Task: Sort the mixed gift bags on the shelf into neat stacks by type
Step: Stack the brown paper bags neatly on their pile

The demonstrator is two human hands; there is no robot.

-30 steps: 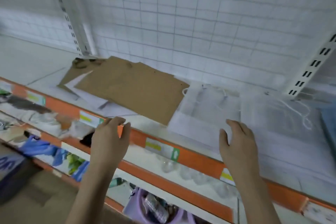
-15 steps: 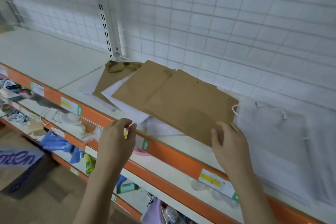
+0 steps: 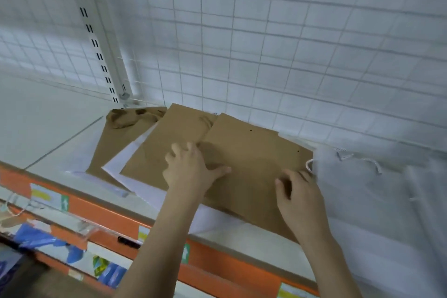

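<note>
The left hand point(image 3: 191, 172) presses flat, fingers spread, on the brown gift bags point(image 3: 249, 167). The right hand point(image 3: 298, 195), fingers curled, grips the top bag's edge. The shelf point(image 3: 46, 123) labels point(image 3: 49, 197) are too blurred to read.

I can't read a single word or number here. The price tags point(image 3: 49, 197) on the orange shelf edge point(image 3: 101, 210) in front of me show only a yellow block and a small white arrow on green point(image 3: 64, 203); any print on them is blurred. A second white arrow on green point(image 3: 185, 253) sits further along the same edge. The packets point(image 3: 106, 271) on the shelf below are too smeared to make out.
</note>
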